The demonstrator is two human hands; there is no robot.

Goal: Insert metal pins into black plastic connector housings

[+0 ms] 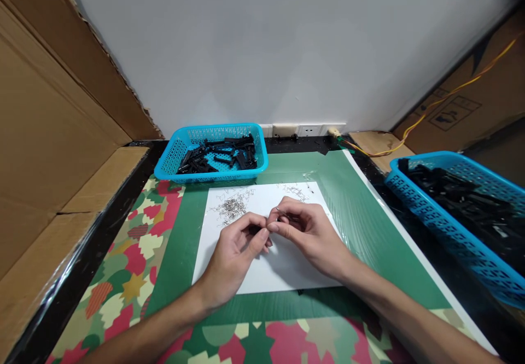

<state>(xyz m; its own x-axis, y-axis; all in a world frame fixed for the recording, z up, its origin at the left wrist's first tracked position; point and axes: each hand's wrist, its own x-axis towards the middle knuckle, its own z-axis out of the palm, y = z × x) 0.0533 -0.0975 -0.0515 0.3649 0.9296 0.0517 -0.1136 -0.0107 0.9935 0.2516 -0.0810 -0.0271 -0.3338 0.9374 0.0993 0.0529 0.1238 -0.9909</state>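
Note:
My left hand (pixel 235 252) and my right hand (pixel 309 230) meet above a white sheet (pixel 266 276), fingertips touching. Thumb and fingers of each hand are pinched together; whatever sits between them is too small and covered to name. A thin shiny bit shows by the right index finger. On the sheet behind my left hand lies a heap of tiny metal pieces (pixel 233 207), like little springs or bent wires. A looser scatter of similar metal pieces (pixel 295 191) lies beyond my right hand.
A blue basket (pixel 211 178) with black plastic parts (pixel 223 153) stands at the back left. Another blue basket (pixel 451 233), fuller of black parts, stands on the right. Cardboard (pixel 36 107) walls the left side. A yellow cable (pixel 404 140) runs from the wall sockets (pixel 308 130).

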